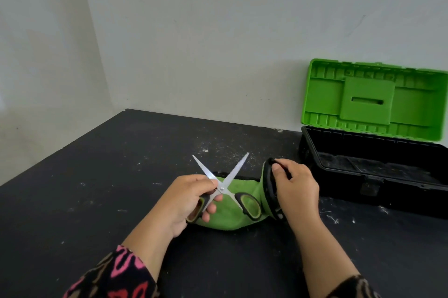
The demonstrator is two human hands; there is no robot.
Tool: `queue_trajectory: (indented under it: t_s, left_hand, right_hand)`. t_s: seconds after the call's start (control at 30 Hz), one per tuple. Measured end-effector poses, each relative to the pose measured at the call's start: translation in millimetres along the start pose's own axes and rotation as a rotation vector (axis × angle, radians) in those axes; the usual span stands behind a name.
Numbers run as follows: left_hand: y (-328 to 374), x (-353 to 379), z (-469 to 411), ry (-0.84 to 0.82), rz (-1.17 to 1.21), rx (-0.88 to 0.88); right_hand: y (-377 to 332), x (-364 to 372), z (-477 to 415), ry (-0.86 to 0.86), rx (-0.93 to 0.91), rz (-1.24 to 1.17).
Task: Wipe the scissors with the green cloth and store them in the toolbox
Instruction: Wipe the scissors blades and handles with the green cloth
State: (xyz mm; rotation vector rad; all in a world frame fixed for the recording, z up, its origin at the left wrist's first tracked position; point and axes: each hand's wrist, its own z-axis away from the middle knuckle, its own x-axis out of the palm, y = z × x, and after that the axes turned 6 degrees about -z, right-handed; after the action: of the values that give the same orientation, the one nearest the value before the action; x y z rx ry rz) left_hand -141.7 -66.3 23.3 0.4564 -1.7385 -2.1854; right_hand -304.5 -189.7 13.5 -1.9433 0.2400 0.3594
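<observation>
My left hand point(191, 200) grips the scissors point(226, 182) by one black-and-green handle, near the pivot. The blades are spread wide in an X and point away from me. The other handle hangs free over the green cloth point(228, 213). The cloth lies on the black table beneath the scissors. My right hand point(294, 187) pinches the cloth's black-trimmed right edge and lifts it upright. The toolbox point(378, 176) stands open at the right, with a black base and a raised green lid point(371, 99).
The black table point(109, 188) is flecked with white specks and runs to a white wall at the back and left. The toolbox base is close to my right hand. Patterned sleeves cover both forearms at the bottom edge.
</observation>
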Motion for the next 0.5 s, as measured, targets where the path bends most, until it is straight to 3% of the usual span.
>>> queue_trajectory:
  t_s: [0.13, 0.3, 0.43, 0.5]
  left_hand:
    - [3, -3, -2, 0.091, 0.128, 0.045]
    - [4, -4, -2, 0.187, 0.258, 0.082]
    - [2, 3, -3, 0.179, 0.246, 0.088]
    - [0, 7, -2, 0.163, 0.228, 0.088]
  right_hand:
    - [-7, 10, 8, -0.146, 0.111, -0.223]
    - [-11, 26, 22, -0.468, 0.026, 0.011]
    - [-20, 19, 23, -0.524, 0.233, -0.298]
    - [-25, 13, 23, -0.537, 0.268, -0.321]
